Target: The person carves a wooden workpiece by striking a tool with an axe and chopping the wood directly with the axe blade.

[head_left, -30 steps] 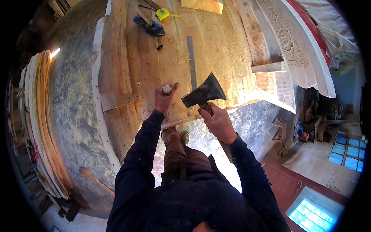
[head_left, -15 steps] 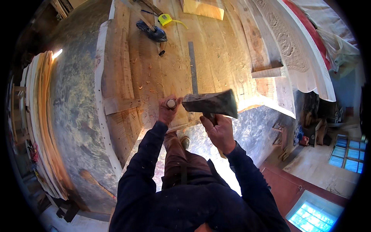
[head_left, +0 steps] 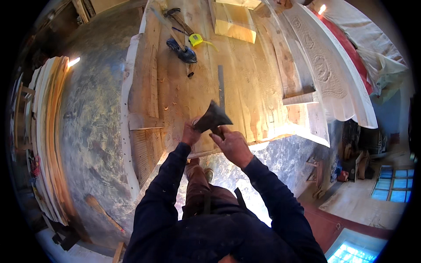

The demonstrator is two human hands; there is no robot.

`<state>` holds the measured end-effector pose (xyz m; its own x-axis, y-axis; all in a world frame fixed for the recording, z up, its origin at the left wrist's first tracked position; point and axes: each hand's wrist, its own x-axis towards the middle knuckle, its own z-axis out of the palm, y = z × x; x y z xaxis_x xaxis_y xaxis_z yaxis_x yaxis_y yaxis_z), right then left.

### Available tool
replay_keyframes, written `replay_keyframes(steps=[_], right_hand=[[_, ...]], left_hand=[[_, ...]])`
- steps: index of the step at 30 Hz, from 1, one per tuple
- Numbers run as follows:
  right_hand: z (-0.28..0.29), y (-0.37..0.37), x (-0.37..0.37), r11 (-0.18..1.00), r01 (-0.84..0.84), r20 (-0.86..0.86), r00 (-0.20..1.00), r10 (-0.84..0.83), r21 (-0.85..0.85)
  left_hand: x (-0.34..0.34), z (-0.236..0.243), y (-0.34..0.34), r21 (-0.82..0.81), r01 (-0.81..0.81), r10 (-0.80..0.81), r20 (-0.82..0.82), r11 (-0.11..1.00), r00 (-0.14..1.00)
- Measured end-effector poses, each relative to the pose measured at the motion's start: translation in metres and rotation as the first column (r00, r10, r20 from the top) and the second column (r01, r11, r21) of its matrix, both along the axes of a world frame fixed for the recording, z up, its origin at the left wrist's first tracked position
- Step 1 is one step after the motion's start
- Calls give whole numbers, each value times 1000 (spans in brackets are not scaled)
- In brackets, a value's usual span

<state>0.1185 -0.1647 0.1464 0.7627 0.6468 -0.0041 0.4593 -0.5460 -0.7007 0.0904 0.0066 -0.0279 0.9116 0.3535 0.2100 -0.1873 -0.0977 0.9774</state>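
My right hand [head_left: 235, 148] is closed round the handle of an axe, close below its dark head. The axe head [head_left: 215, 117] now overlaps my left hand [head_left: 190, 134], which is closed in a fist at the near edge of the plank worktop [head_left: 245, 87]. That fist holds an upright round wooden handle; its butt is now hidden behind the axe head, and what lies below the fist cannot be seen. A narrow grey metal strip [head_left: 221, 83] lies flat on the planks just beyond the axe.
Farther off lie a yellow tape measure [head_left: 195, 40], a hammer [head_left: 182, 23] and a wooden-handled tool with a black-wrapped head [head_left: 181, 51]. A wood block [head_left: 235, 26] stands behind. Carved panel [head_left: 322, 68] leans right; stacked boards [head_left: 50, 136] stand left; a brush [head_left: 103, 211] lies on the floor.
My right hand has brought the axe left and turned its head, so it now covers the butt of the handle in my left hand. The whole view has shifted slightly.
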Motion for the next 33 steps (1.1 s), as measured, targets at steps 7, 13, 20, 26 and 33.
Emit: replay_keyframes(steps=[7,13,20,26,33], right_hand=[[131,40,37,675,348,-423,904,-59,650],[-8,28,37,990,-34,131,990,52,-140],[57,40,50,977,129,-210,973,-92,171],[-16,42,50,999,39,-65,997,-38,11],[-22,-21,-10,947,315,-272,918,-289,57]], left_hand=[[20,1,16,-161,-57,20,-223,985,975],[25,-10,8,-203,-77,38,-187,976,982],[27,-8,16,-193,-98,70,-146,976,987],[37,6,12,-255,-78,25,-204,964,979],[-41,8,-37,194,-153,147,42,969,988]])
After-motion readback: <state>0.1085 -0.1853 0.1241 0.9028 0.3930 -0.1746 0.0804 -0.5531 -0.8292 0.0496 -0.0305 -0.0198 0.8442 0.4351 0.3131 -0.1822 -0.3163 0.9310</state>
